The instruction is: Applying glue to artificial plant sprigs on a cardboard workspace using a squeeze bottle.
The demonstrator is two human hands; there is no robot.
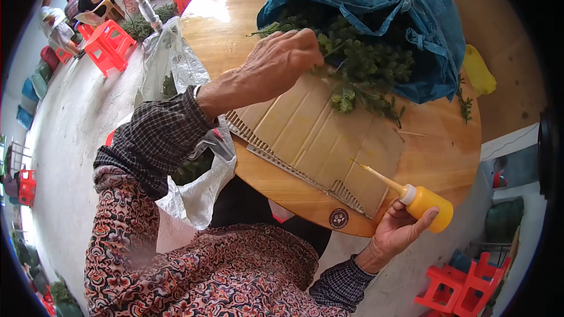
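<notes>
My left hand (282,61) reaches across the round wooden table (446,152) into a heap of green artificial fir sprigs (367,67), fingers closed on a thin sprig stem. The sprigs spill out of an open blue plastic bag (388,0). My right hand (396,232) holds a yellow squeeze bottle (426,205) with a long thin nozzle aimed at a flattened piece of corrugated cardboard (326,135) lying on the table in front of me.
A clear plastic bag (176,64) hangs off the table's left edge. A yellow object (479,70) lies behind the blue bag. Red plastic stools (108,44) stand at the far left near seated people (59,23), with more red stools (470,287) at lower right.
</notes>
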